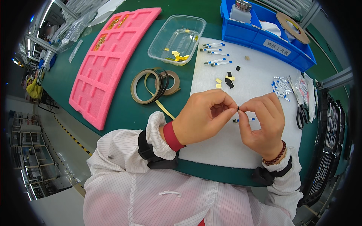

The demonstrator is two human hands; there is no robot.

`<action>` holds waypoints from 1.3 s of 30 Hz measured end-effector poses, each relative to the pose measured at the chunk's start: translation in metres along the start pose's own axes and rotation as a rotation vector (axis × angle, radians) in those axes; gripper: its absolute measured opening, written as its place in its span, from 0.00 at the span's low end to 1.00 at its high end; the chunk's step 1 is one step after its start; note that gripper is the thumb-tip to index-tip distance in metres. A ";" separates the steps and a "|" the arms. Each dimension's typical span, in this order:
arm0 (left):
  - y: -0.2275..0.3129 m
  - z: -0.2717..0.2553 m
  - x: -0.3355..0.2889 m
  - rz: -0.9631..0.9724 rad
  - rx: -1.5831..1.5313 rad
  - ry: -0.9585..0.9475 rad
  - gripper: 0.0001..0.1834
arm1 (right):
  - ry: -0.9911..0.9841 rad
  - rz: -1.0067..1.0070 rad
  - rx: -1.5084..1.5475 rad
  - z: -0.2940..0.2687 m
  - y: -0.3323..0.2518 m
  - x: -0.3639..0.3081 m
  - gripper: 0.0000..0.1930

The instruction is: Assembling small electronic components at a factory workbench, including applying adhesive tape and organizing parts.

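A green worktop (122,109) carries a matte, felt-like white mat (211,152), a pocketed pink foam tray (102,71) and a glossy blue plastic organizer (249,35). Over the mat, the left hand (205,113) and right hand (266,122) meet, thumb and forefinger of each pinched on one tiny black piece (238,108). A slim flat ribbon cable (235,121) lies below their fingertips. This looks like fine positioning of the piece; the next move seems to call for a light, steady pinch.
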State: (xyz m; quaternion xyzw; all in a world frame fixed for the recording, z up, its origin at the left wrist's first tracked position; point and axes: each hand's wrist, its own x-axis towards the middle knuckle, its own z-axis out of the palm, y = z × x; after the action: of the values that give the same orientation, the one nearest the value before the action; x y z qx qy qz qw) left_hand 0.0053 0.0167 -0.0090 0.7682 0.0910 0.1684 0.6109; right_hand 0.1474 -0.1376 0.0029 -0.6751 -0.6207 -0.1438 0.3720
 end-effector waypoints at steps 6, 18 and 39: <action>0.000 0.002 0.000 0.010 0.039 0.011 0.04 | -0.005 0.006 -0.007 0.002 0.000 0.000 0.12; 0.001 0.002 0.000 0.013 0.060 0.022 0.04 | -0.002 0.029 0.035 0.002 0.001 0.000 0.10; -0.001 0.008 -0.001 0.076 0.114 0.084 0.03 | 0.007 0.035 0.044 0.005 0.000 0.000 0.11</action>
State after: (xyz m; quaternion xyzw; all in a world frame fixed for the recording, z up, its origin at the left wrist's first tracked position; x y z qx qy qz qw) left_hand 0.0072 0.0094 -0.0115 0.7969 0.0965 0.2181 0.5551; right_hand 0.1463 -0.1347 -0.0004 -0.6770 -0.6105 -0.1261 0.3914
